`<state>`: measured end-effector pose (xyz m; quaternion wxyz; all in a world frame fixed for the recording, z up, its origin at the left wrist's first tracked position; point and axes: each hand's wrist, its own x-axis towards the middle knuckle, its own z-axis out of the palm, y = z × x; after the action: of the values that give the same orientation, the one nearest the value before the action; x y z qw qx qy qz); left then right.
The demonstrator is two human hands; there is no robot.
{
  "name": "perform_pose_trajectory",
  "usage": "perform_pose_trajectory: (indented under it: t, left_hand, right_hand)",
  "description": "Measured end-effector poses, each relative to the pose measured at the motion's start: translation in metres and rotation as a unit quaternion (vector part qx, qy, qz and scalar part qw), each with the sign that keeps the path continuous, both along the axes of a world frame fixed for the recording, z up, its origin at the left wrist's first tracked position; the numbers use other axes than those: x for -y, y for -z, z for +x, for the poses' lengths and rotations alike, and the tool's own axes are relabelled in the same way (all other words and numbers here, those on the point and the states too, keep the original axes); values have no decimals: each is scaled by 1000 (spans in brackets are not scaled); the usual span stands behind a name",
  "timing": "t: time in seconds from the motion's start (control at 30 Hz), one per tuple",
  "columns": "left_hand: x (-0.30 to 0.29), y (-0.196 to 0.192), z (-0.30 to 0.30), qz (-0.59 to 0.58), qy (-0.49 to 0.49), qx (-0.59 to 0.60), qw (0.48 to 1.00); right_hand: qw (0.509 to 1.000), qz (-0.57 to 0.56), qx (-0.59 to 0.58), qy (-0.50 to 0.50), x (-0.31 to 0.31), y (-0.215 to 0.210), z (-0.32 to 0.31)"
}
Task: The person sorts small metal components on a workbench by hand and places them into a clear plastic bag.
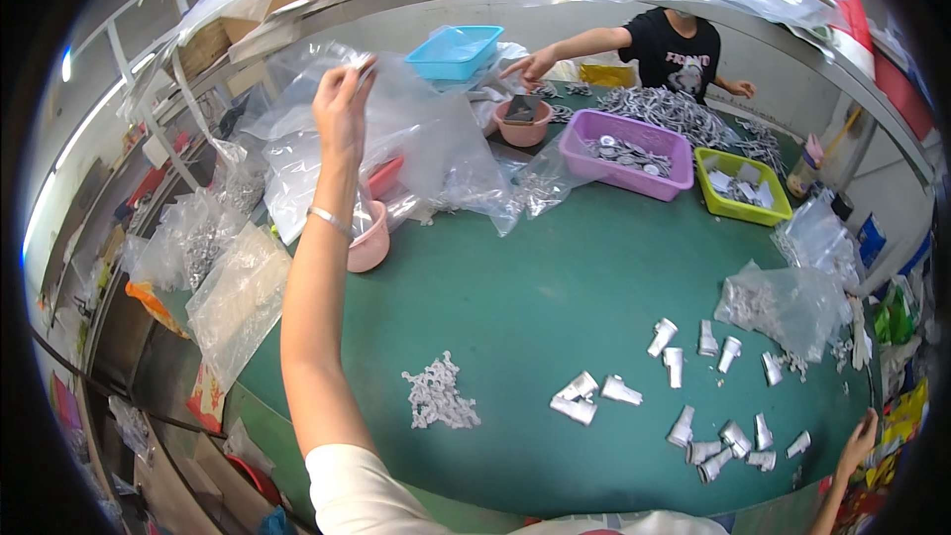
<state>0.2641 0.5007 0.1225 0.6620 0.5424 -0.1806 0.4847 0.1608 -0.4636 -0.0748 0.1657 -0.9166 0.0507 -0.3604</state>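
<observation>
My left hand is raised at the left of the table, its fingers pinched on a clear plastic bag. The bag hangs loose to the right, over a pink bowl. At the table's right edge, low in view, my right hand has its fingers drawn together; what they grip, if anything, is too small to tell. Several silver metal fittings lie scattered to the left of that hand. Closer to my left arm is a small heap of pale, translucent plastic pieces.
Across the green table, a person in a black shirt reaches over metal parts. A purple basin, a lime-green basket and a blue basket stand toward the back. A filled plastic bag lies at right.
</observation>
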Motion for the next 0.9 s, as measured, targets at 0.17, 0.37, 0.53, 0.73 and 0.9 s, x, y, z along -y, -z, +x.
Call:
perform_pose_trajectory:
  t: [0.17,0.37,0.53,0.73,0.9]
  left_hand:
    - [79,-64,66,-43,205,27,977]
    - [109,-77,123,-284,389,96,871]
    - [151,-3,152,-404,409,31,818]
    - [222,41,198,-406,476,-11,780]
    - [267,43,234,-310,524,-98,787]
  right_hand:
    - [1000,13,21,1,-15,-1,-15]
    - [995,91,32,-2,-8,6,-39]
    - [984,173,30,0,3,13,-42]
    - [970,210,-83,-87,-47,-10,3]
    - [938,122,-218,-240,-88,-7,45]
